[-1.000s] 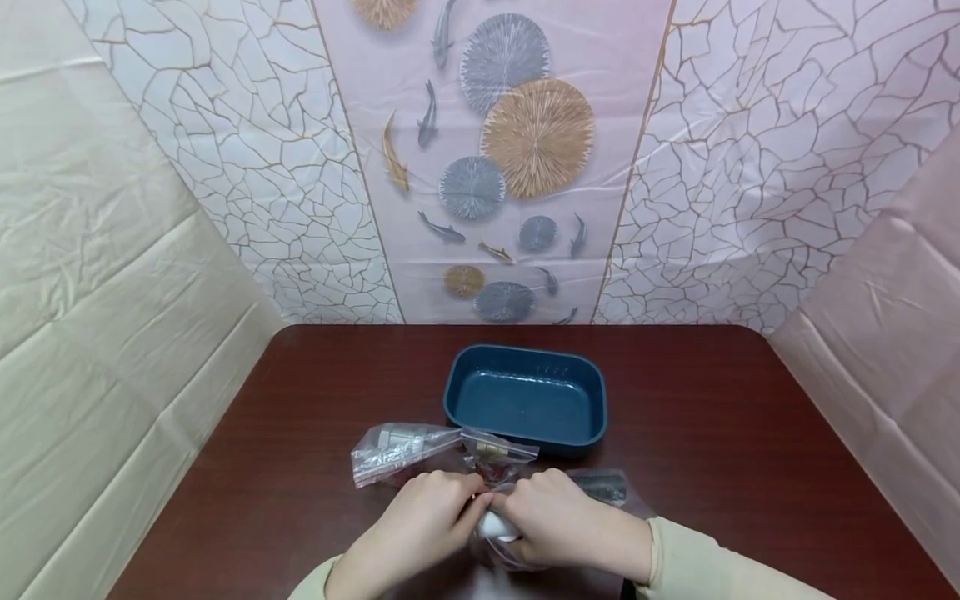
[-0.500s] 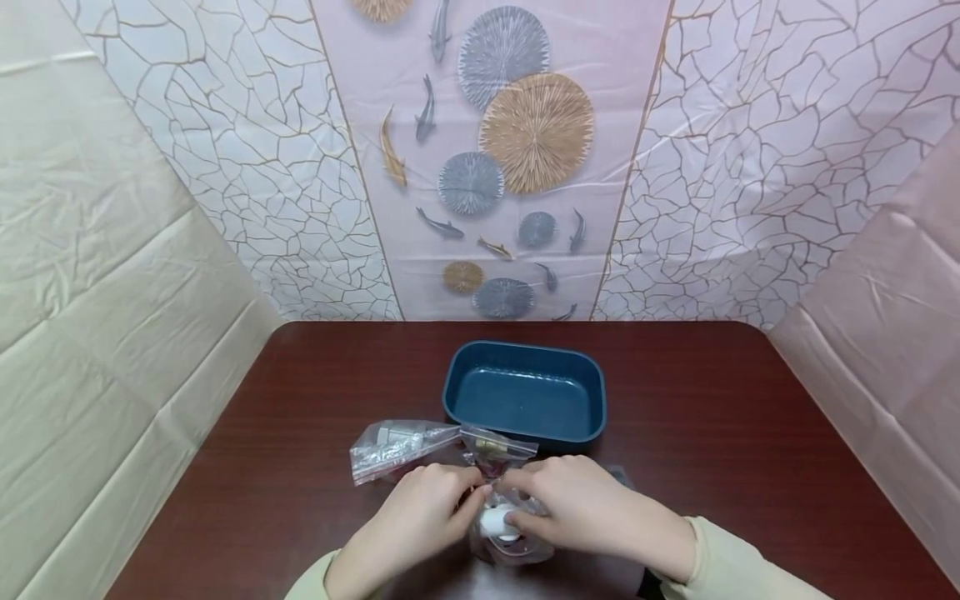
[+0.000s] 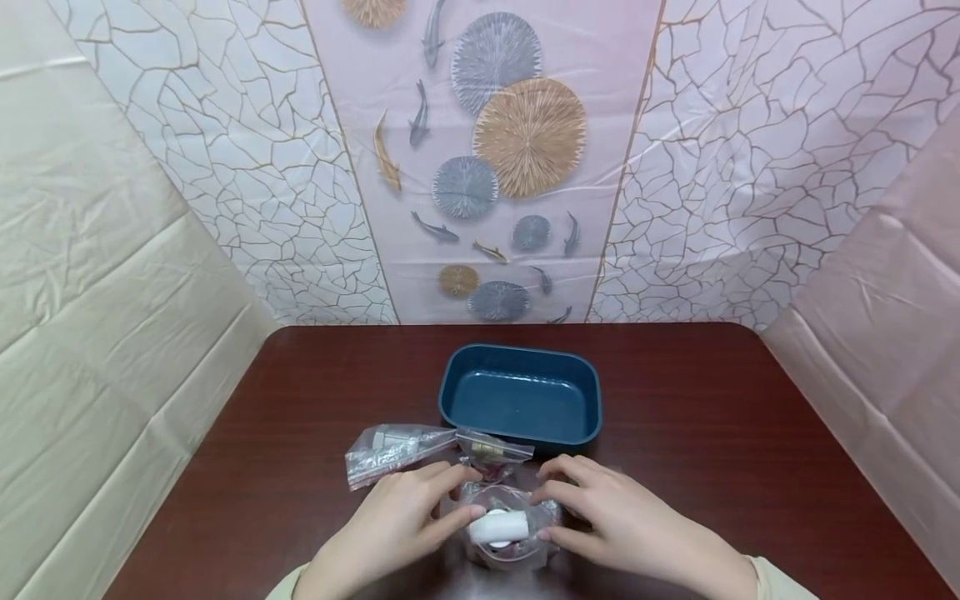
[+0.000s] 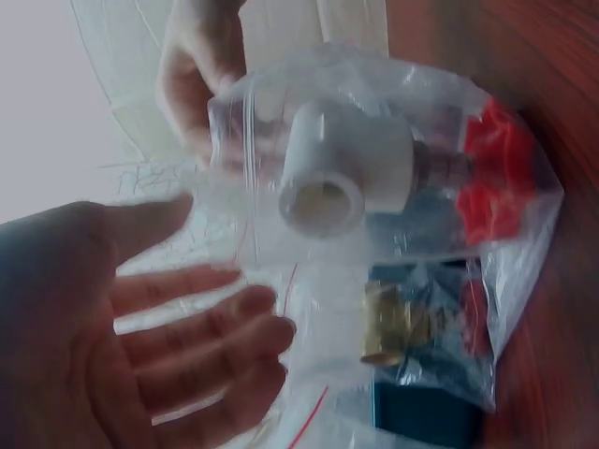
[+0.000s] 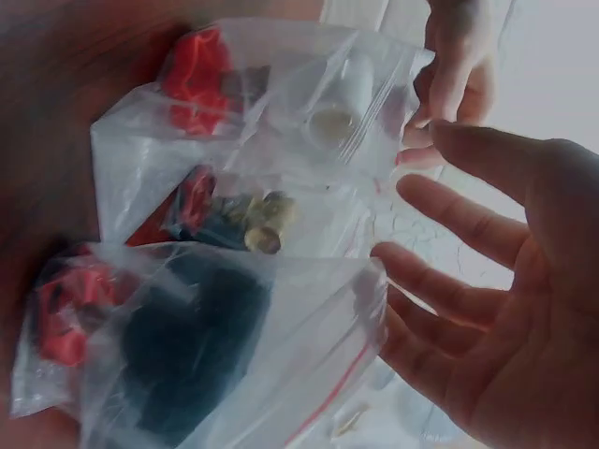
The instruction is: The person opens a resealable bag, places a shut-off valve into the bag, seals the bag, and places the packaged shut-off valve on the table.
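Note:
A clear zip bag [image 3: 517, 560] stands at the table's front middle, holding a white plastic valve [image 3: 501, 527] with a red handle [image 4: 501, 168]. My left hand [image 3: 401, 517] is at the bag's left, thumb tip overlapping the valve's edge in the head view. On the other side is my right hand [image 3: 607, 521], its fingertips right at the bag's edge. Both hands have relaxed, spread fingers, and neither pinches the plastic. Just behind, a second zip bag [image 3: 517, 450] contains a brass valve [image 4: 384, 323]. The right wrist view shows another bag [image 5: 309, 318] with a dark fitting [image 5: 192, 346] and red handle.
Behind the bags lies a dark blue rectangular bin [image 3: 525, 400] on the brown table [image 3: 675, 400]. Another zip bag [image 3: 401, 450] lies to the left, close to the bin's front corner. Patterned cloth [image 3: 495, 183] covers the wall beyond.
My hands were together over the bag's top, fingers gripping it. They have come apart, the right moving rightward and the left slightly leftward, so the bag and white valve show more.

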Available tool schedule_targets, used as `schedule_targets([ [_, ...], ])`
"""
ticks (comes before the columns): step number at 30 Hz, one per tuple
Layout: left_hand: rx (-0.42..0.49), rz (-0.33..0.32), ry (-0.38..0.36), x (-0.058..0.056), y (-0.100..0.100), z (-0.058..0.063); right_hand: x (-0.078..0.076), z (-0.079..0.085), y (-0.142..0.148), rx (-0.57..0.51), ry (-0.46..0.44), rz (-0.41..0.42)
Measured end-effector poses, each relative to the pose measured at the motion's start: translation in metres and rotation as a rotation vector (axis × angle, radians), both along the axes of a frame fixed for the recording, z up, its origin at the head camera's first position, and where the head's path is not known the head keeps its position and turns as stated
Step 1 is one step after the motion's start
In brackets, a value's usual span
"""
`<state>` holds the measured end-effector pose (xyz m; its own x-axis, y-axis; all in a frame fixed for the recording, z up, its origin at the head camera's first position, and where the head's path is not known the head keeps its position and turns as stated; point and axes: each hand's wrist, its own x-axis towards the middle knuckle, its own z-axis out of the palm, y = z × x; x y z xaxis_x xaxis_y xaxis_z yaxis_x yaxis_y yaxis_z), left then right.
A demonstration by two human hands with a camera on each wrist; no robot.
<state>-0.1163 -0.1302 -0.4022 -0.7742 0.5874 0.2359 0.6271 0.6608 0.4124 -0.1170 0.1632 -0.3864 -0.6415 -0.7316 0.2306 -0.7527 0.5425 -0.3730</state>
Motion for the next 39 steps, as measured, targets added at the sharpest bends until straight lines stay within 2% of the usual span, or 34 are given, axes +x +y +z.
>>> schedule_targets([
  [5,-0.017,-0.079,-0.053,0.000,-0.009,-0.002,0.000,-0.009,0.008,0.019,-0.033,0.010],
  [10,-0.016,-0.164,-0.027,-0.001,-0.014,-0.007,0.001,-0.024,0.011,-0.030,0.025,0.011],
  [12,-0.014,-0.186,0.010,-0.001,-0.015,-0.009,0.001,-0.029,0.012,-0.057,0.057,0.009],
  [16,-0.008,-0.191,0.044,-0.002,-0.016,-0.012,0.001,-0.037,0.013,-0.106,0.132,0.026],
  [20,-0.001,-0.186,0.035,-0.004,-0.017,-0.014,0.001,-0.041,0.014,-0.118,0.196,0.046],
  [26,0.016,-0.206,0.111,-0.003,-0.019,-0.015,-0.002,-0.038,0.014,-0.163,0.278,0.074],
  [29,0.023,-0.217,0.124,-0.003,-0.019,-0.013,-0.003,-0.032,0.016,-0.191,0.322,0.085],
  [39,0.062,-0.229,0.199,-0.002,-0.021,0.002,-0.003,-0.014,0.021,-0.259,0.365,0.119],
])
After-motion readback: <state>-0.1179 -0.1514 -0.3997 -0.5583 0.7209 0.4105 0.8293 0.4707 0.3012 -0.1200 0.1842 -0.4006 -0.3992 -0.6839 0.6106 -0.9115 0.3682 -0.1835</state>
